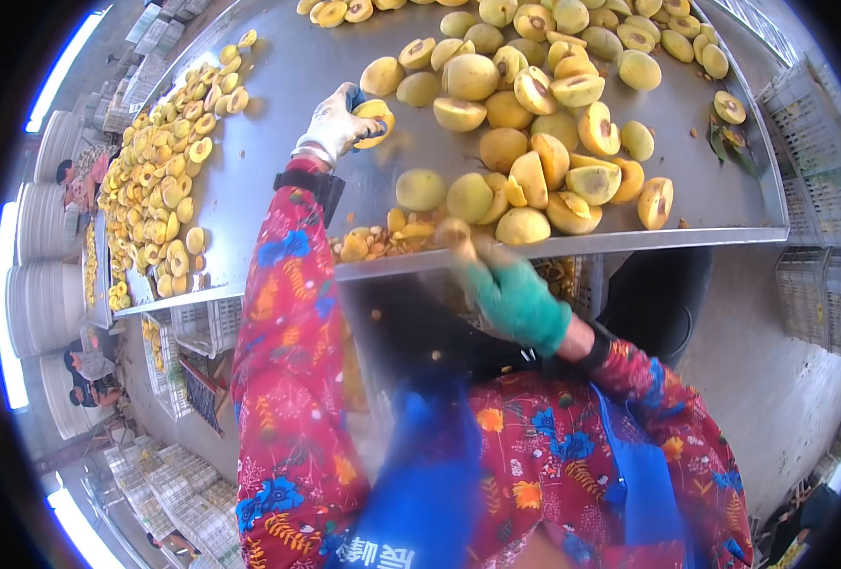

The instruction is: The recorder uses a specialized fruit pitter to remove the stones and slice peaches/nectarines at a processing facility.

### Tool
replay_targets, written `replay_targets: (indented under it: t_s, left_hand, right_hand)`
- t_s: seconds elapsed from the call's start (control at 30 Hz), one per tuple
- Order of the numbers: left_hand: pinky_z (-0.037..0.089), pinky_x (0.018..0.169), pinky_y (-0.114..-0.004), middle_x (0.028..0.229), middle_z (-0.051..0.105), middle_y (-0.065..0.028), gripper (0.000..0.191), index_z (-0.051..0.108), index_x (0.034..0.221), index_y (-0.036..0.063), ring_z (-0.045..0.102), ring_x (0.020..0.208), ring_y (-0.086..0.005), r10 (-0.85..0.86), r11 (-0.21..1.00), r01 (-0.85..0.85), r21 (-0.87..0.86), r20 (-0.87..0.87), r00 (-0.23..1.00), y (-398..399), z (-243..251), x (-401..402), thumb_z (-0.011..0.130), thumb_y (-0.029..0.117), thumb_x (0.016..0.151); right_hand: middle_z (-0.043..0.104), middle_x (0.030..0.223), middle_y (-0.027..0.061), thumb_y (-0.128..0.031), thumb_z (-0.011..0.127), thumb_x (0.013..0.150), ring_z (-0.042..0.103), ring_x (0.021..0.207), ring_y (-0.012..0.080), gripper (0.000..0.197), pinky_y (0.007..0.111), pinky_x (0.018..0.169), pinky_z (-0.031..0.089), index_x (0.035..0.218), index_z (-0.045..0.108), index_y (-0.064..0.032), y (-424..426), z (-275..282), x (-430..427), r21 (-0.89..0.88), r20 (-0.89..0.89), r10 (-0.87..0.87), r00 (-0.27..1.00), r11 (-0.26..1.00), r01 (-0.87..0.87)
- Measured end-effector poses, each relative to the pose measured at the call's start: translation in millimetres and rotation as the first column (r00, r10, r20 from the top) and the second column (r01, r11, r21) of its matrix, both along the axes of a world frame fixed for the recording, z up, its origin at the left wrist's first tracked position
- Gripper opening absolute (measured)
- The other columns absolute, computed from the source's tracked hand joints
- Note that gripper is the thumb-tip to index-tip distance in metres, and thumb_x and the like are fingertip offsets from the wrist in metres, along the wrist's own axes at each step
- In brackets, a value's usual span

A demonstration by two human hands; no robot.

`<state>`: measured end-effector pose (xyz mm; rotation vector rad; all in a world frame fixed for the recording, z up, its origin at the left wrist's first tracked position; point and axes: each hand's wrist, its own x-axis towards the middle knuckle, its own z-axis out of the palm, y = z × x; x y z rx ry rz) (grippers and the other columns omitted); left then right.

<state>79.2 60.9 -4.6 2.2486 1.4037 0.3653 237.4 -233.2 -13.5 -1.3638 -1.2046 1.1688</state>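
Observation:
My left hand (338, 124), in a white glove with blue fingers, is reached out over the metal table. It grips a yellow peach piece (373, 123), partly hidden by the fingers. My right hand (516, 295), in a green glove, is blurred at the table's front edge. A brownish blur (454, 233) is at its fingertips; whether that is a finger, a stone or something held is unclear. Beside it, peach stones and scraps (385, 240) are gathered along the rim. Whole and cut peaches (520, 146) are heaped to the right of my left hand.
The metal table (285, 92) has a raised front rim. Peach halves (164, 185) form a pile on its left. Plastic crates (815, 299) stand at the right, others (207, 323) below the table. A leafy sprig (730, 146) lies near the right edge. Other people (89, 178) are farther left.

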Motion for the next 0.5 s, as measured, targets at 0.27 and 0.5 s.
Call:
replay_targets:
  t_s: [0.27, 0.5]
  left_hand:
    - [0.052, 0.074, -0.03, 0.101, 0.063, -0.0078, 0.032, 0.058, 0.114, 0.0004, 0.062, 0.089, -0.0174, 0.305, 0.901, 0.089, -0.424, 0.766, 0.566, -181.4, 32.7, 13.2, 0.054, 0.025, 0.095]
    - [0.05, 0.075, -0.028, 0.099, 0.062, -0.0085, 0.024, 0.061, 0.105, 0.0005, 0.062, 0.086, -0.0173, -0.302, 0.743, -0.04, 0.668, 0.389, 0.87, -212.6, -3.7, 13.1, 0.055, 0.022, 0.096]
  right_hand:
    - [0.057, 0.067, 0.0163, -0.031, 0.05, 0.097, 0.058, 0.06, 0.0303, 0.03, 0.039, 0.057, 0.046, 0.093, 0.057, -0.0022, 55.6, 47.4, 14.6, -0.4, -0.464, 0.056, 0.884, 0.877, -0.265]
    - [0.06, 0.067, 0.0223, -0.036, 0.049, 0.096, 0.06, 0.061, 0.0395, 0.038, 0.046, 0.056, 0.045, 0.087, 0.054, 0.0001, 15.0, 26.6, -11.8, 0.162, 0.324, -0.124, 0.938, 0.984, 0.074]
